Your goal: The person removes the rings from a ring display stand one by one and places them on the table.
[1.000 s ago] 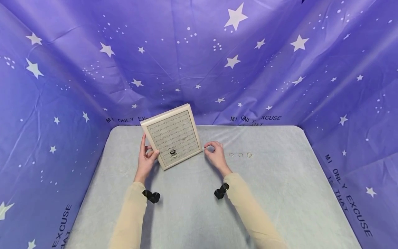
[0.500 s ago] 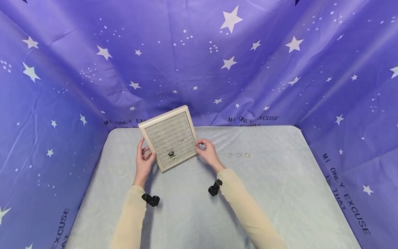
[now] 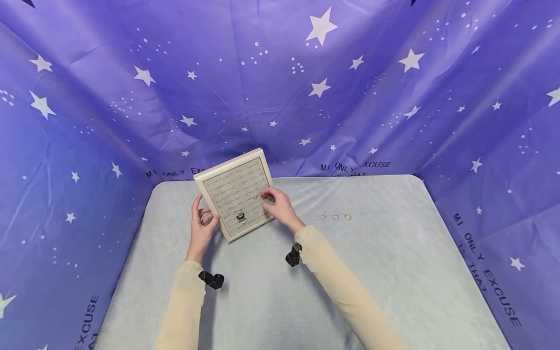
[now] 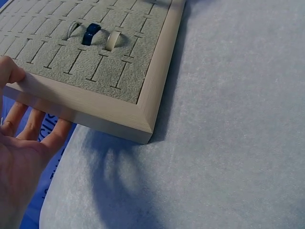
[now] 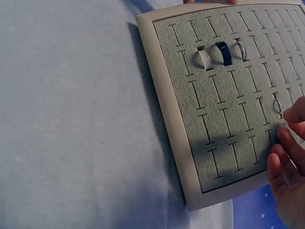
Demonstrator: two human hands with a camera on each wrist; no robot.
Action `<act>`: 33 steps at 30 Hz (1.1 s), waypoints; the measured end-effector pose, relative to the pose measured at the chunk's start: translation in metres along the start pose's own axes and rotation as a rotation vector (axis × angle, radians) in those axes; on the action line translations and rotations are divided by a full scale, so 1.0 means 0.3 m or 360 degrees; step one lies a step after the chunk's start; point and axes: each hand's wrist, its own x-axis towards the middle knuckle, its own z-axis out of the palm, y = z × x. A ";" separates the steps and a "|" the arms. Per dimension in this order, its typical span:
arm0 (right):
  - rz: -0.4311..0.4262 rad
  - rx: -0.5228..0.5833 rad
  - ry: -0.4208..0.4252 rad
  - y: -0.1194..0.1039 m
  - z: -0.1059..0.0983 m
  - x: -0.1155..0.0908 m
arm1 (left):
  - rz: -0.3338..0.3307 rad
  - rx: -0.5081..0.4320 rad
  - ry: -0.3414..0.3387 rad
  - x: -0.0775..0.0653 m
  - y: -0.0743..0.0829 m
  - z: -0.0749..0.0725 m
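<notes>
A pale-framed ring tray [image 3: 251, 229] with rows of slotted grey padding stands tilted up. My left hand [image 3: 202, 236] grips its left edge, thumb in front and fingers behind. Three rings stand side by side in slots: a pale ring [image 5: 205, 60], a dark ring [image 5: 223, 54] and a thin silver ring [image 5: 242, 50]. Apart from them, another thin ring [image 5: 278, 105] sits in a slot close to my right fingertips. My right hand [image 3: 280, 207] is at the tray's right part, thumb and fingertips pinching a small ring that is mostly hidden.
Three rings lie in a row on the grey cloth-covered table [image 3: 385, 272] to the right: a left ring [image 3: 323, 218], a middle ring [image 3: 336, 218] and a right ring [image 3: 348, 218]. A purple star-patterned curtain [image 3: 245, 97] encloses the table's back and sides.
My right hand has moved left from beside the tray to over its slotted face, fingertips still pinched. The left hand keeps its grip, and the tray stays tilted.
</notes>
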 end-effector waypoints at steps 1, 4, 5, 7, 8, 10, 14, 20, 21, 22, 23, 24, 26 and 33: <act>-0.0014 -0.0012 0.0001 -0.004 0.004 0.004 | -0.0003 -0.0005 -0.0002 0.000 -0.002 -0.001; -0.0054 -0.0074 0.0008 -0.009 0.018 0.012 | -0.0009 -0.0014 -0.0017 0.001 -0.006 -0.003; -0.0066 -0.0097 0.0013 -0.009 0.022 0.013 | -0.0008 -0.0016 -0.0020 0.001 -0.008 -0.003; -0.0088 -0.0135 0.0023 -0.010 0.032 0.013 | -0.0002 -0.0013 -0.0029 0.001 -0.011 -0.003; -0.0091 -0.0148 0.0031 -0.011 0.036 0.013 | 0.0005 -0.0014 -0.0034 0.001 -0.012 -0.003; -0.0085 -0.0159 0.0054 -0.013 0.046 0.011 | 0.0018 -0.0014 -0.0034 0.003 -0.018 -0.004; -0.0064 -0.0200 0.0102 -0.017 0.062 0.010 | -0.0001 -0.0025 -0.0013 0.013 -0.047 -0.010; -0.0095 -0.0326 0.0155 -0.007 0.086 0.006 | -0.0066 -0.0052 0.0013 0.029 -0.089 -0.019; -0.0107 -0.0347 0.0166 -0.004 0.089 0.006 | -0.0049 -0.0059 0.0008 0.026 -0.082 -0.016; -0.0124 -0.0360 0.0178 -0.001 0.092 0.006 | -0.0036 -0.0062 0.0005 0.023 -0.075 -0.013; -0.0137 -0.0375 0.0189 0.001 0.094 0.006 | -0.0019 -0.0075 0.0003 0.020 -0.067 -0.010; -0.0151 -0.0394 0.0203 0.003 0.096 0.007 | -0.0005 -0.0085 -0.0001 0.016 -0.057 -0.005; -0.0168 -0.0427 0.0221 0.004 0.104 0.009 | 0.0014 -0.0079 -0.0006 0.008 -0.036 -0.001; -0.0217 -0.0457 0.0290 0.007 0.118 0.013 | -0.0019 -0.0050 -0.0008 0.002 -0.018 0.003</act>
